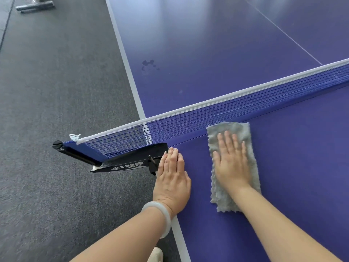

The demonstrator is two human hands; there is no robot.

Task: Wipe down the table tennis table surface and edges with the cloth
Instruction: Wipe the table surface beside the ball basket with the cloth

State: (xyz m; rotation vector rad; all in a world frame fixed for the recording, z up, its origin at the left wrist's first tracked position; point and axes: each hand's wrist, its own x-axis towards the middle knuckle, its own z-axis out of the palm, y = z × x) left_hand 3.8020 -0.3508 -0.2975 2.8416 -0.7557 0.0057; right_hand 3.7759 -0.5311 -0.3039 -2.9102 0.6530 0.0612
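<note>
The blue table tennis table (294, 167) fills the right half of the head view, with a white edge line (178, 231) along its left side. A grey folded cloth (245, 133) lies flat on the near half, just in front of the net. My right hand (231, 163) presses flat on the cloth with straight fingers. My left hand (172, 176) rests flat on the table's left edge, fingers straight, beside the black net clamp (130, 164). A pale bangle sits on my left wrist.
The blue net (217, 112) with a white top band crosses the table diagonally. Dark wet spots (149, 65) mark the far half near its left edge. Grey carpet (62, 91) lies left of the table, with a metal base (35, 5) at the top left.
</note>
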